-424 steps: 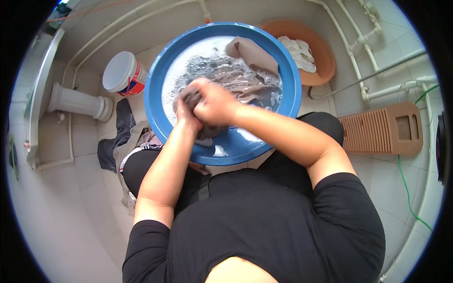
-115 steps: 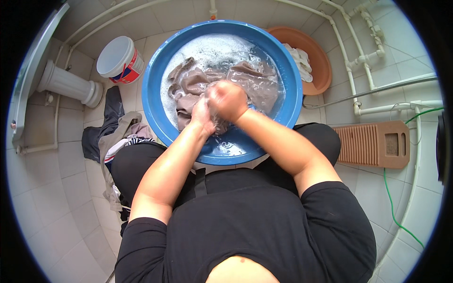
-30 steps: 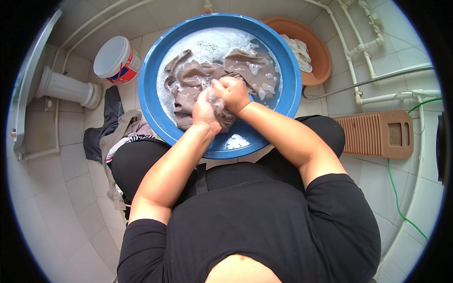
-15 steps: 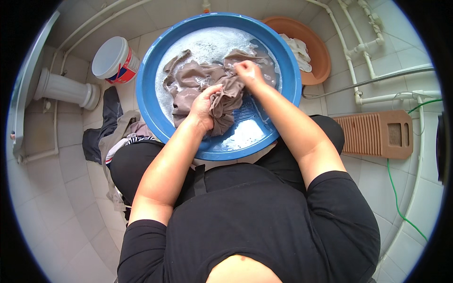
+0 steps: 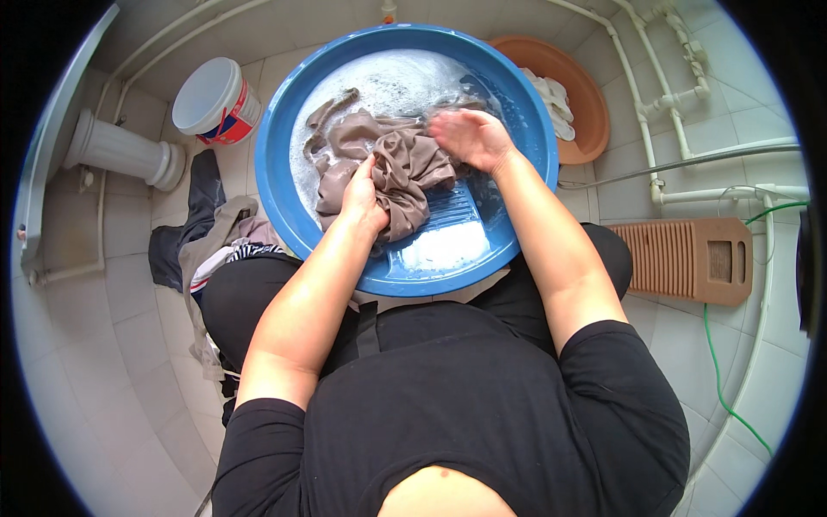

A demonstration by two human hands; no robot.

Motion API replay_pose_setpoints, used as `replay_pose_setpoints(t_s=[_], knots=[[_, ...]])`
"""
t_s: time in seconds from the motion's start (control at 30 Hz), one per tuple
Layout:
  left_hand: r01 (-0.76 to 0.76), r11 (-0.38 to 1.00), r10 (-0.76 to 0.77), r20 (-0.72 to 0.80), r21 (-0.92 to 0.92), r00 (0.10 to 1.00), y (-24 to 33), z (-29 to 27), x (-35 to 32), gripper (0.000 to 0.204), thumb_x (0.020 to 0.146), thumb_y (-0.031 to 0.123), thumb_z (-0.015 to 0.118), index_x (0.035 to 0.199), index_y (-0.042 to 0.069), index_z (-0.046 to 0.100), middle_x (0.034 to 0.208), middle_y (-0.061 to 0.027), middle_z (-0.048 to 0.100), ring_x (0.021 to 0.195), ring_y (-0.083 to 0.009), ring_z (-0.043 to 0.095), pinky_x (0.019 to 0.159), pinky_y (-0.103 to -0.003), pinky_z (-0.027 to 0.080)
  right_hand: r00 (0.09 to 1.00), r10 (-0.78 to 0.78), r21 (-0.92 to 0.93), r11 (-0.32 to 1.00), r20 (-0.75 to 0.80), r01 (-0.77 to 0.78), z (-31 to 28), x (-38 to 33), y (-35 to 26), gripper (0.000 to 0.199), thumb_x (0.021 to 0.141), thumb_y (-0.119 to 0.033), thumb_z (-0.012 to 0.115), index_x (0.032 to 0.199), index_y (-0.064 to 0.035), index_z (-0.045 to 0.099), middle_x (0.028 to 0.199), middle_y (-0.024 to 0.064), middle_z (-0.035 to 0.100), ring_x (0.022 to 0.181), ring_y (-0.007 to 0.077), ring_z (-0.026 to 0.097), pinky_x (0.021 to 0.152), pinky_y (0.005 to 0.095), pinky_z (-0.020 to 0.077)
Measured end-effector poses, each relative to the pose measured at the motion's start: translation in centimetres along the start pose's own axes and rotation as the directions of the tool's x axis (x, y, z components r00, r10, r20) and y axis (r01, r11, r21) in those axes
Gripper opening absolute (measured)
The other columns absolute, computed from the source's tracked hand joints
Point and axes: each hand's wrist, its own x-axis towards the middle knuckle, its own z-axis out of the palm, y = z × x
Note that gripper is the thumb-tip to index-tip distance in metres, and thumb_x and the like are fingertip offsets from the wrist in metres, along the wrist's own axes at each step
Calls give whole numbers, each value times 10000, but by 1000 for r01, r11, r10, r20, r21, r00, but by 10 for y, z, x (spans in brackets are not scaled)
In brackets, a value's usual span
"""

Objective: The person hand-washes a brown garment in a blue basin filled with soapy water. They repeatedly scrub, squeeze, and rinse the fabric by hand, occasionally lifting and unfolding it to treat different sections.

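Observation:
A bunched brown wet garment [image 5: 403, 177] lies in a round blue basin [image 5: 276, 172] with foamy water [image 5: 392, 73]. My left hand [image 5: 365, 200] is closed on its near left side, the thumb on top of the gathered folds. Just right of the cloth is my right hand [image 5: 475, 140], fingers stretched out and slightly smeared by motion, with nothing visible in it. Whether its fingertips touch the garment I cannot tell. Below the hands, the basin's built-in ridged washboard [image 5: 452, 208] shows partly, the cloth covering its left side.
An orange-brown basin [image 5: 594, 116] with white cloth [image 5: 551, 96] stands behind right. A white bucket [image 5: 207, 95] is at the far left, above a pile of clothes [image 5: 226, 233]. A brown washboard [image 5: 672, 258] lies right, beside white pipes [image 5: 732, 195] and a green hose [image 5: 719, 366].
My right hand has let go of the brown cloth and opened, moving slightly right. More ridges of the built-in washboard show. My left hand keeps its hold.

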Motion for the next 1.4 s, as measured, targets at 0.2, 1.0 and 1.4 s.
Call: replay_pose_setpoints(t_s=[0.2, 1.0, 1.4], knots=[[-54, 998, 54, -19, -23, 998, 0, -1, 6, 402, 933, 339, 413, 1161, 26, 521, 1148, -126, 572, 1021, -271, 566, 914, -416, 444, 997, -2, -271, 962, 71, 21, 23, -11, 2, 368, 911, -172, 350, 1053, 99, 555, 1089, 240, 578, 1058, 326, 552, 930, 405, 445], [-128, 991, 125, -72, -34, 990, 12, -14, 5, 471, 900, 397, 470, 1169, 11, 501, 1197, -130, 535, 1048, -298, 541, 914, -450, 434, 919, -394, -936, 326, -5, 135, 19, -1, 23, 353, 803, -360, 587, 786, -13, 647, 763, 109, 651, 721, 248, 612, 715, 325, 493], [-68, 998, 69, -68, 9, 995, 14, -31, 17, 360, 887, 250, 531, 1133, -10, 497, 1086, -154, 581, 946, -300, 592, 837, -450, 485, 891, -391, -958, -71, -229, -278, -30, 16, 14, 540, 756, -413, 610, 1124, -19, 567, 1153, 212, 555, 1069, 345, 533, 909, 374, 413]])
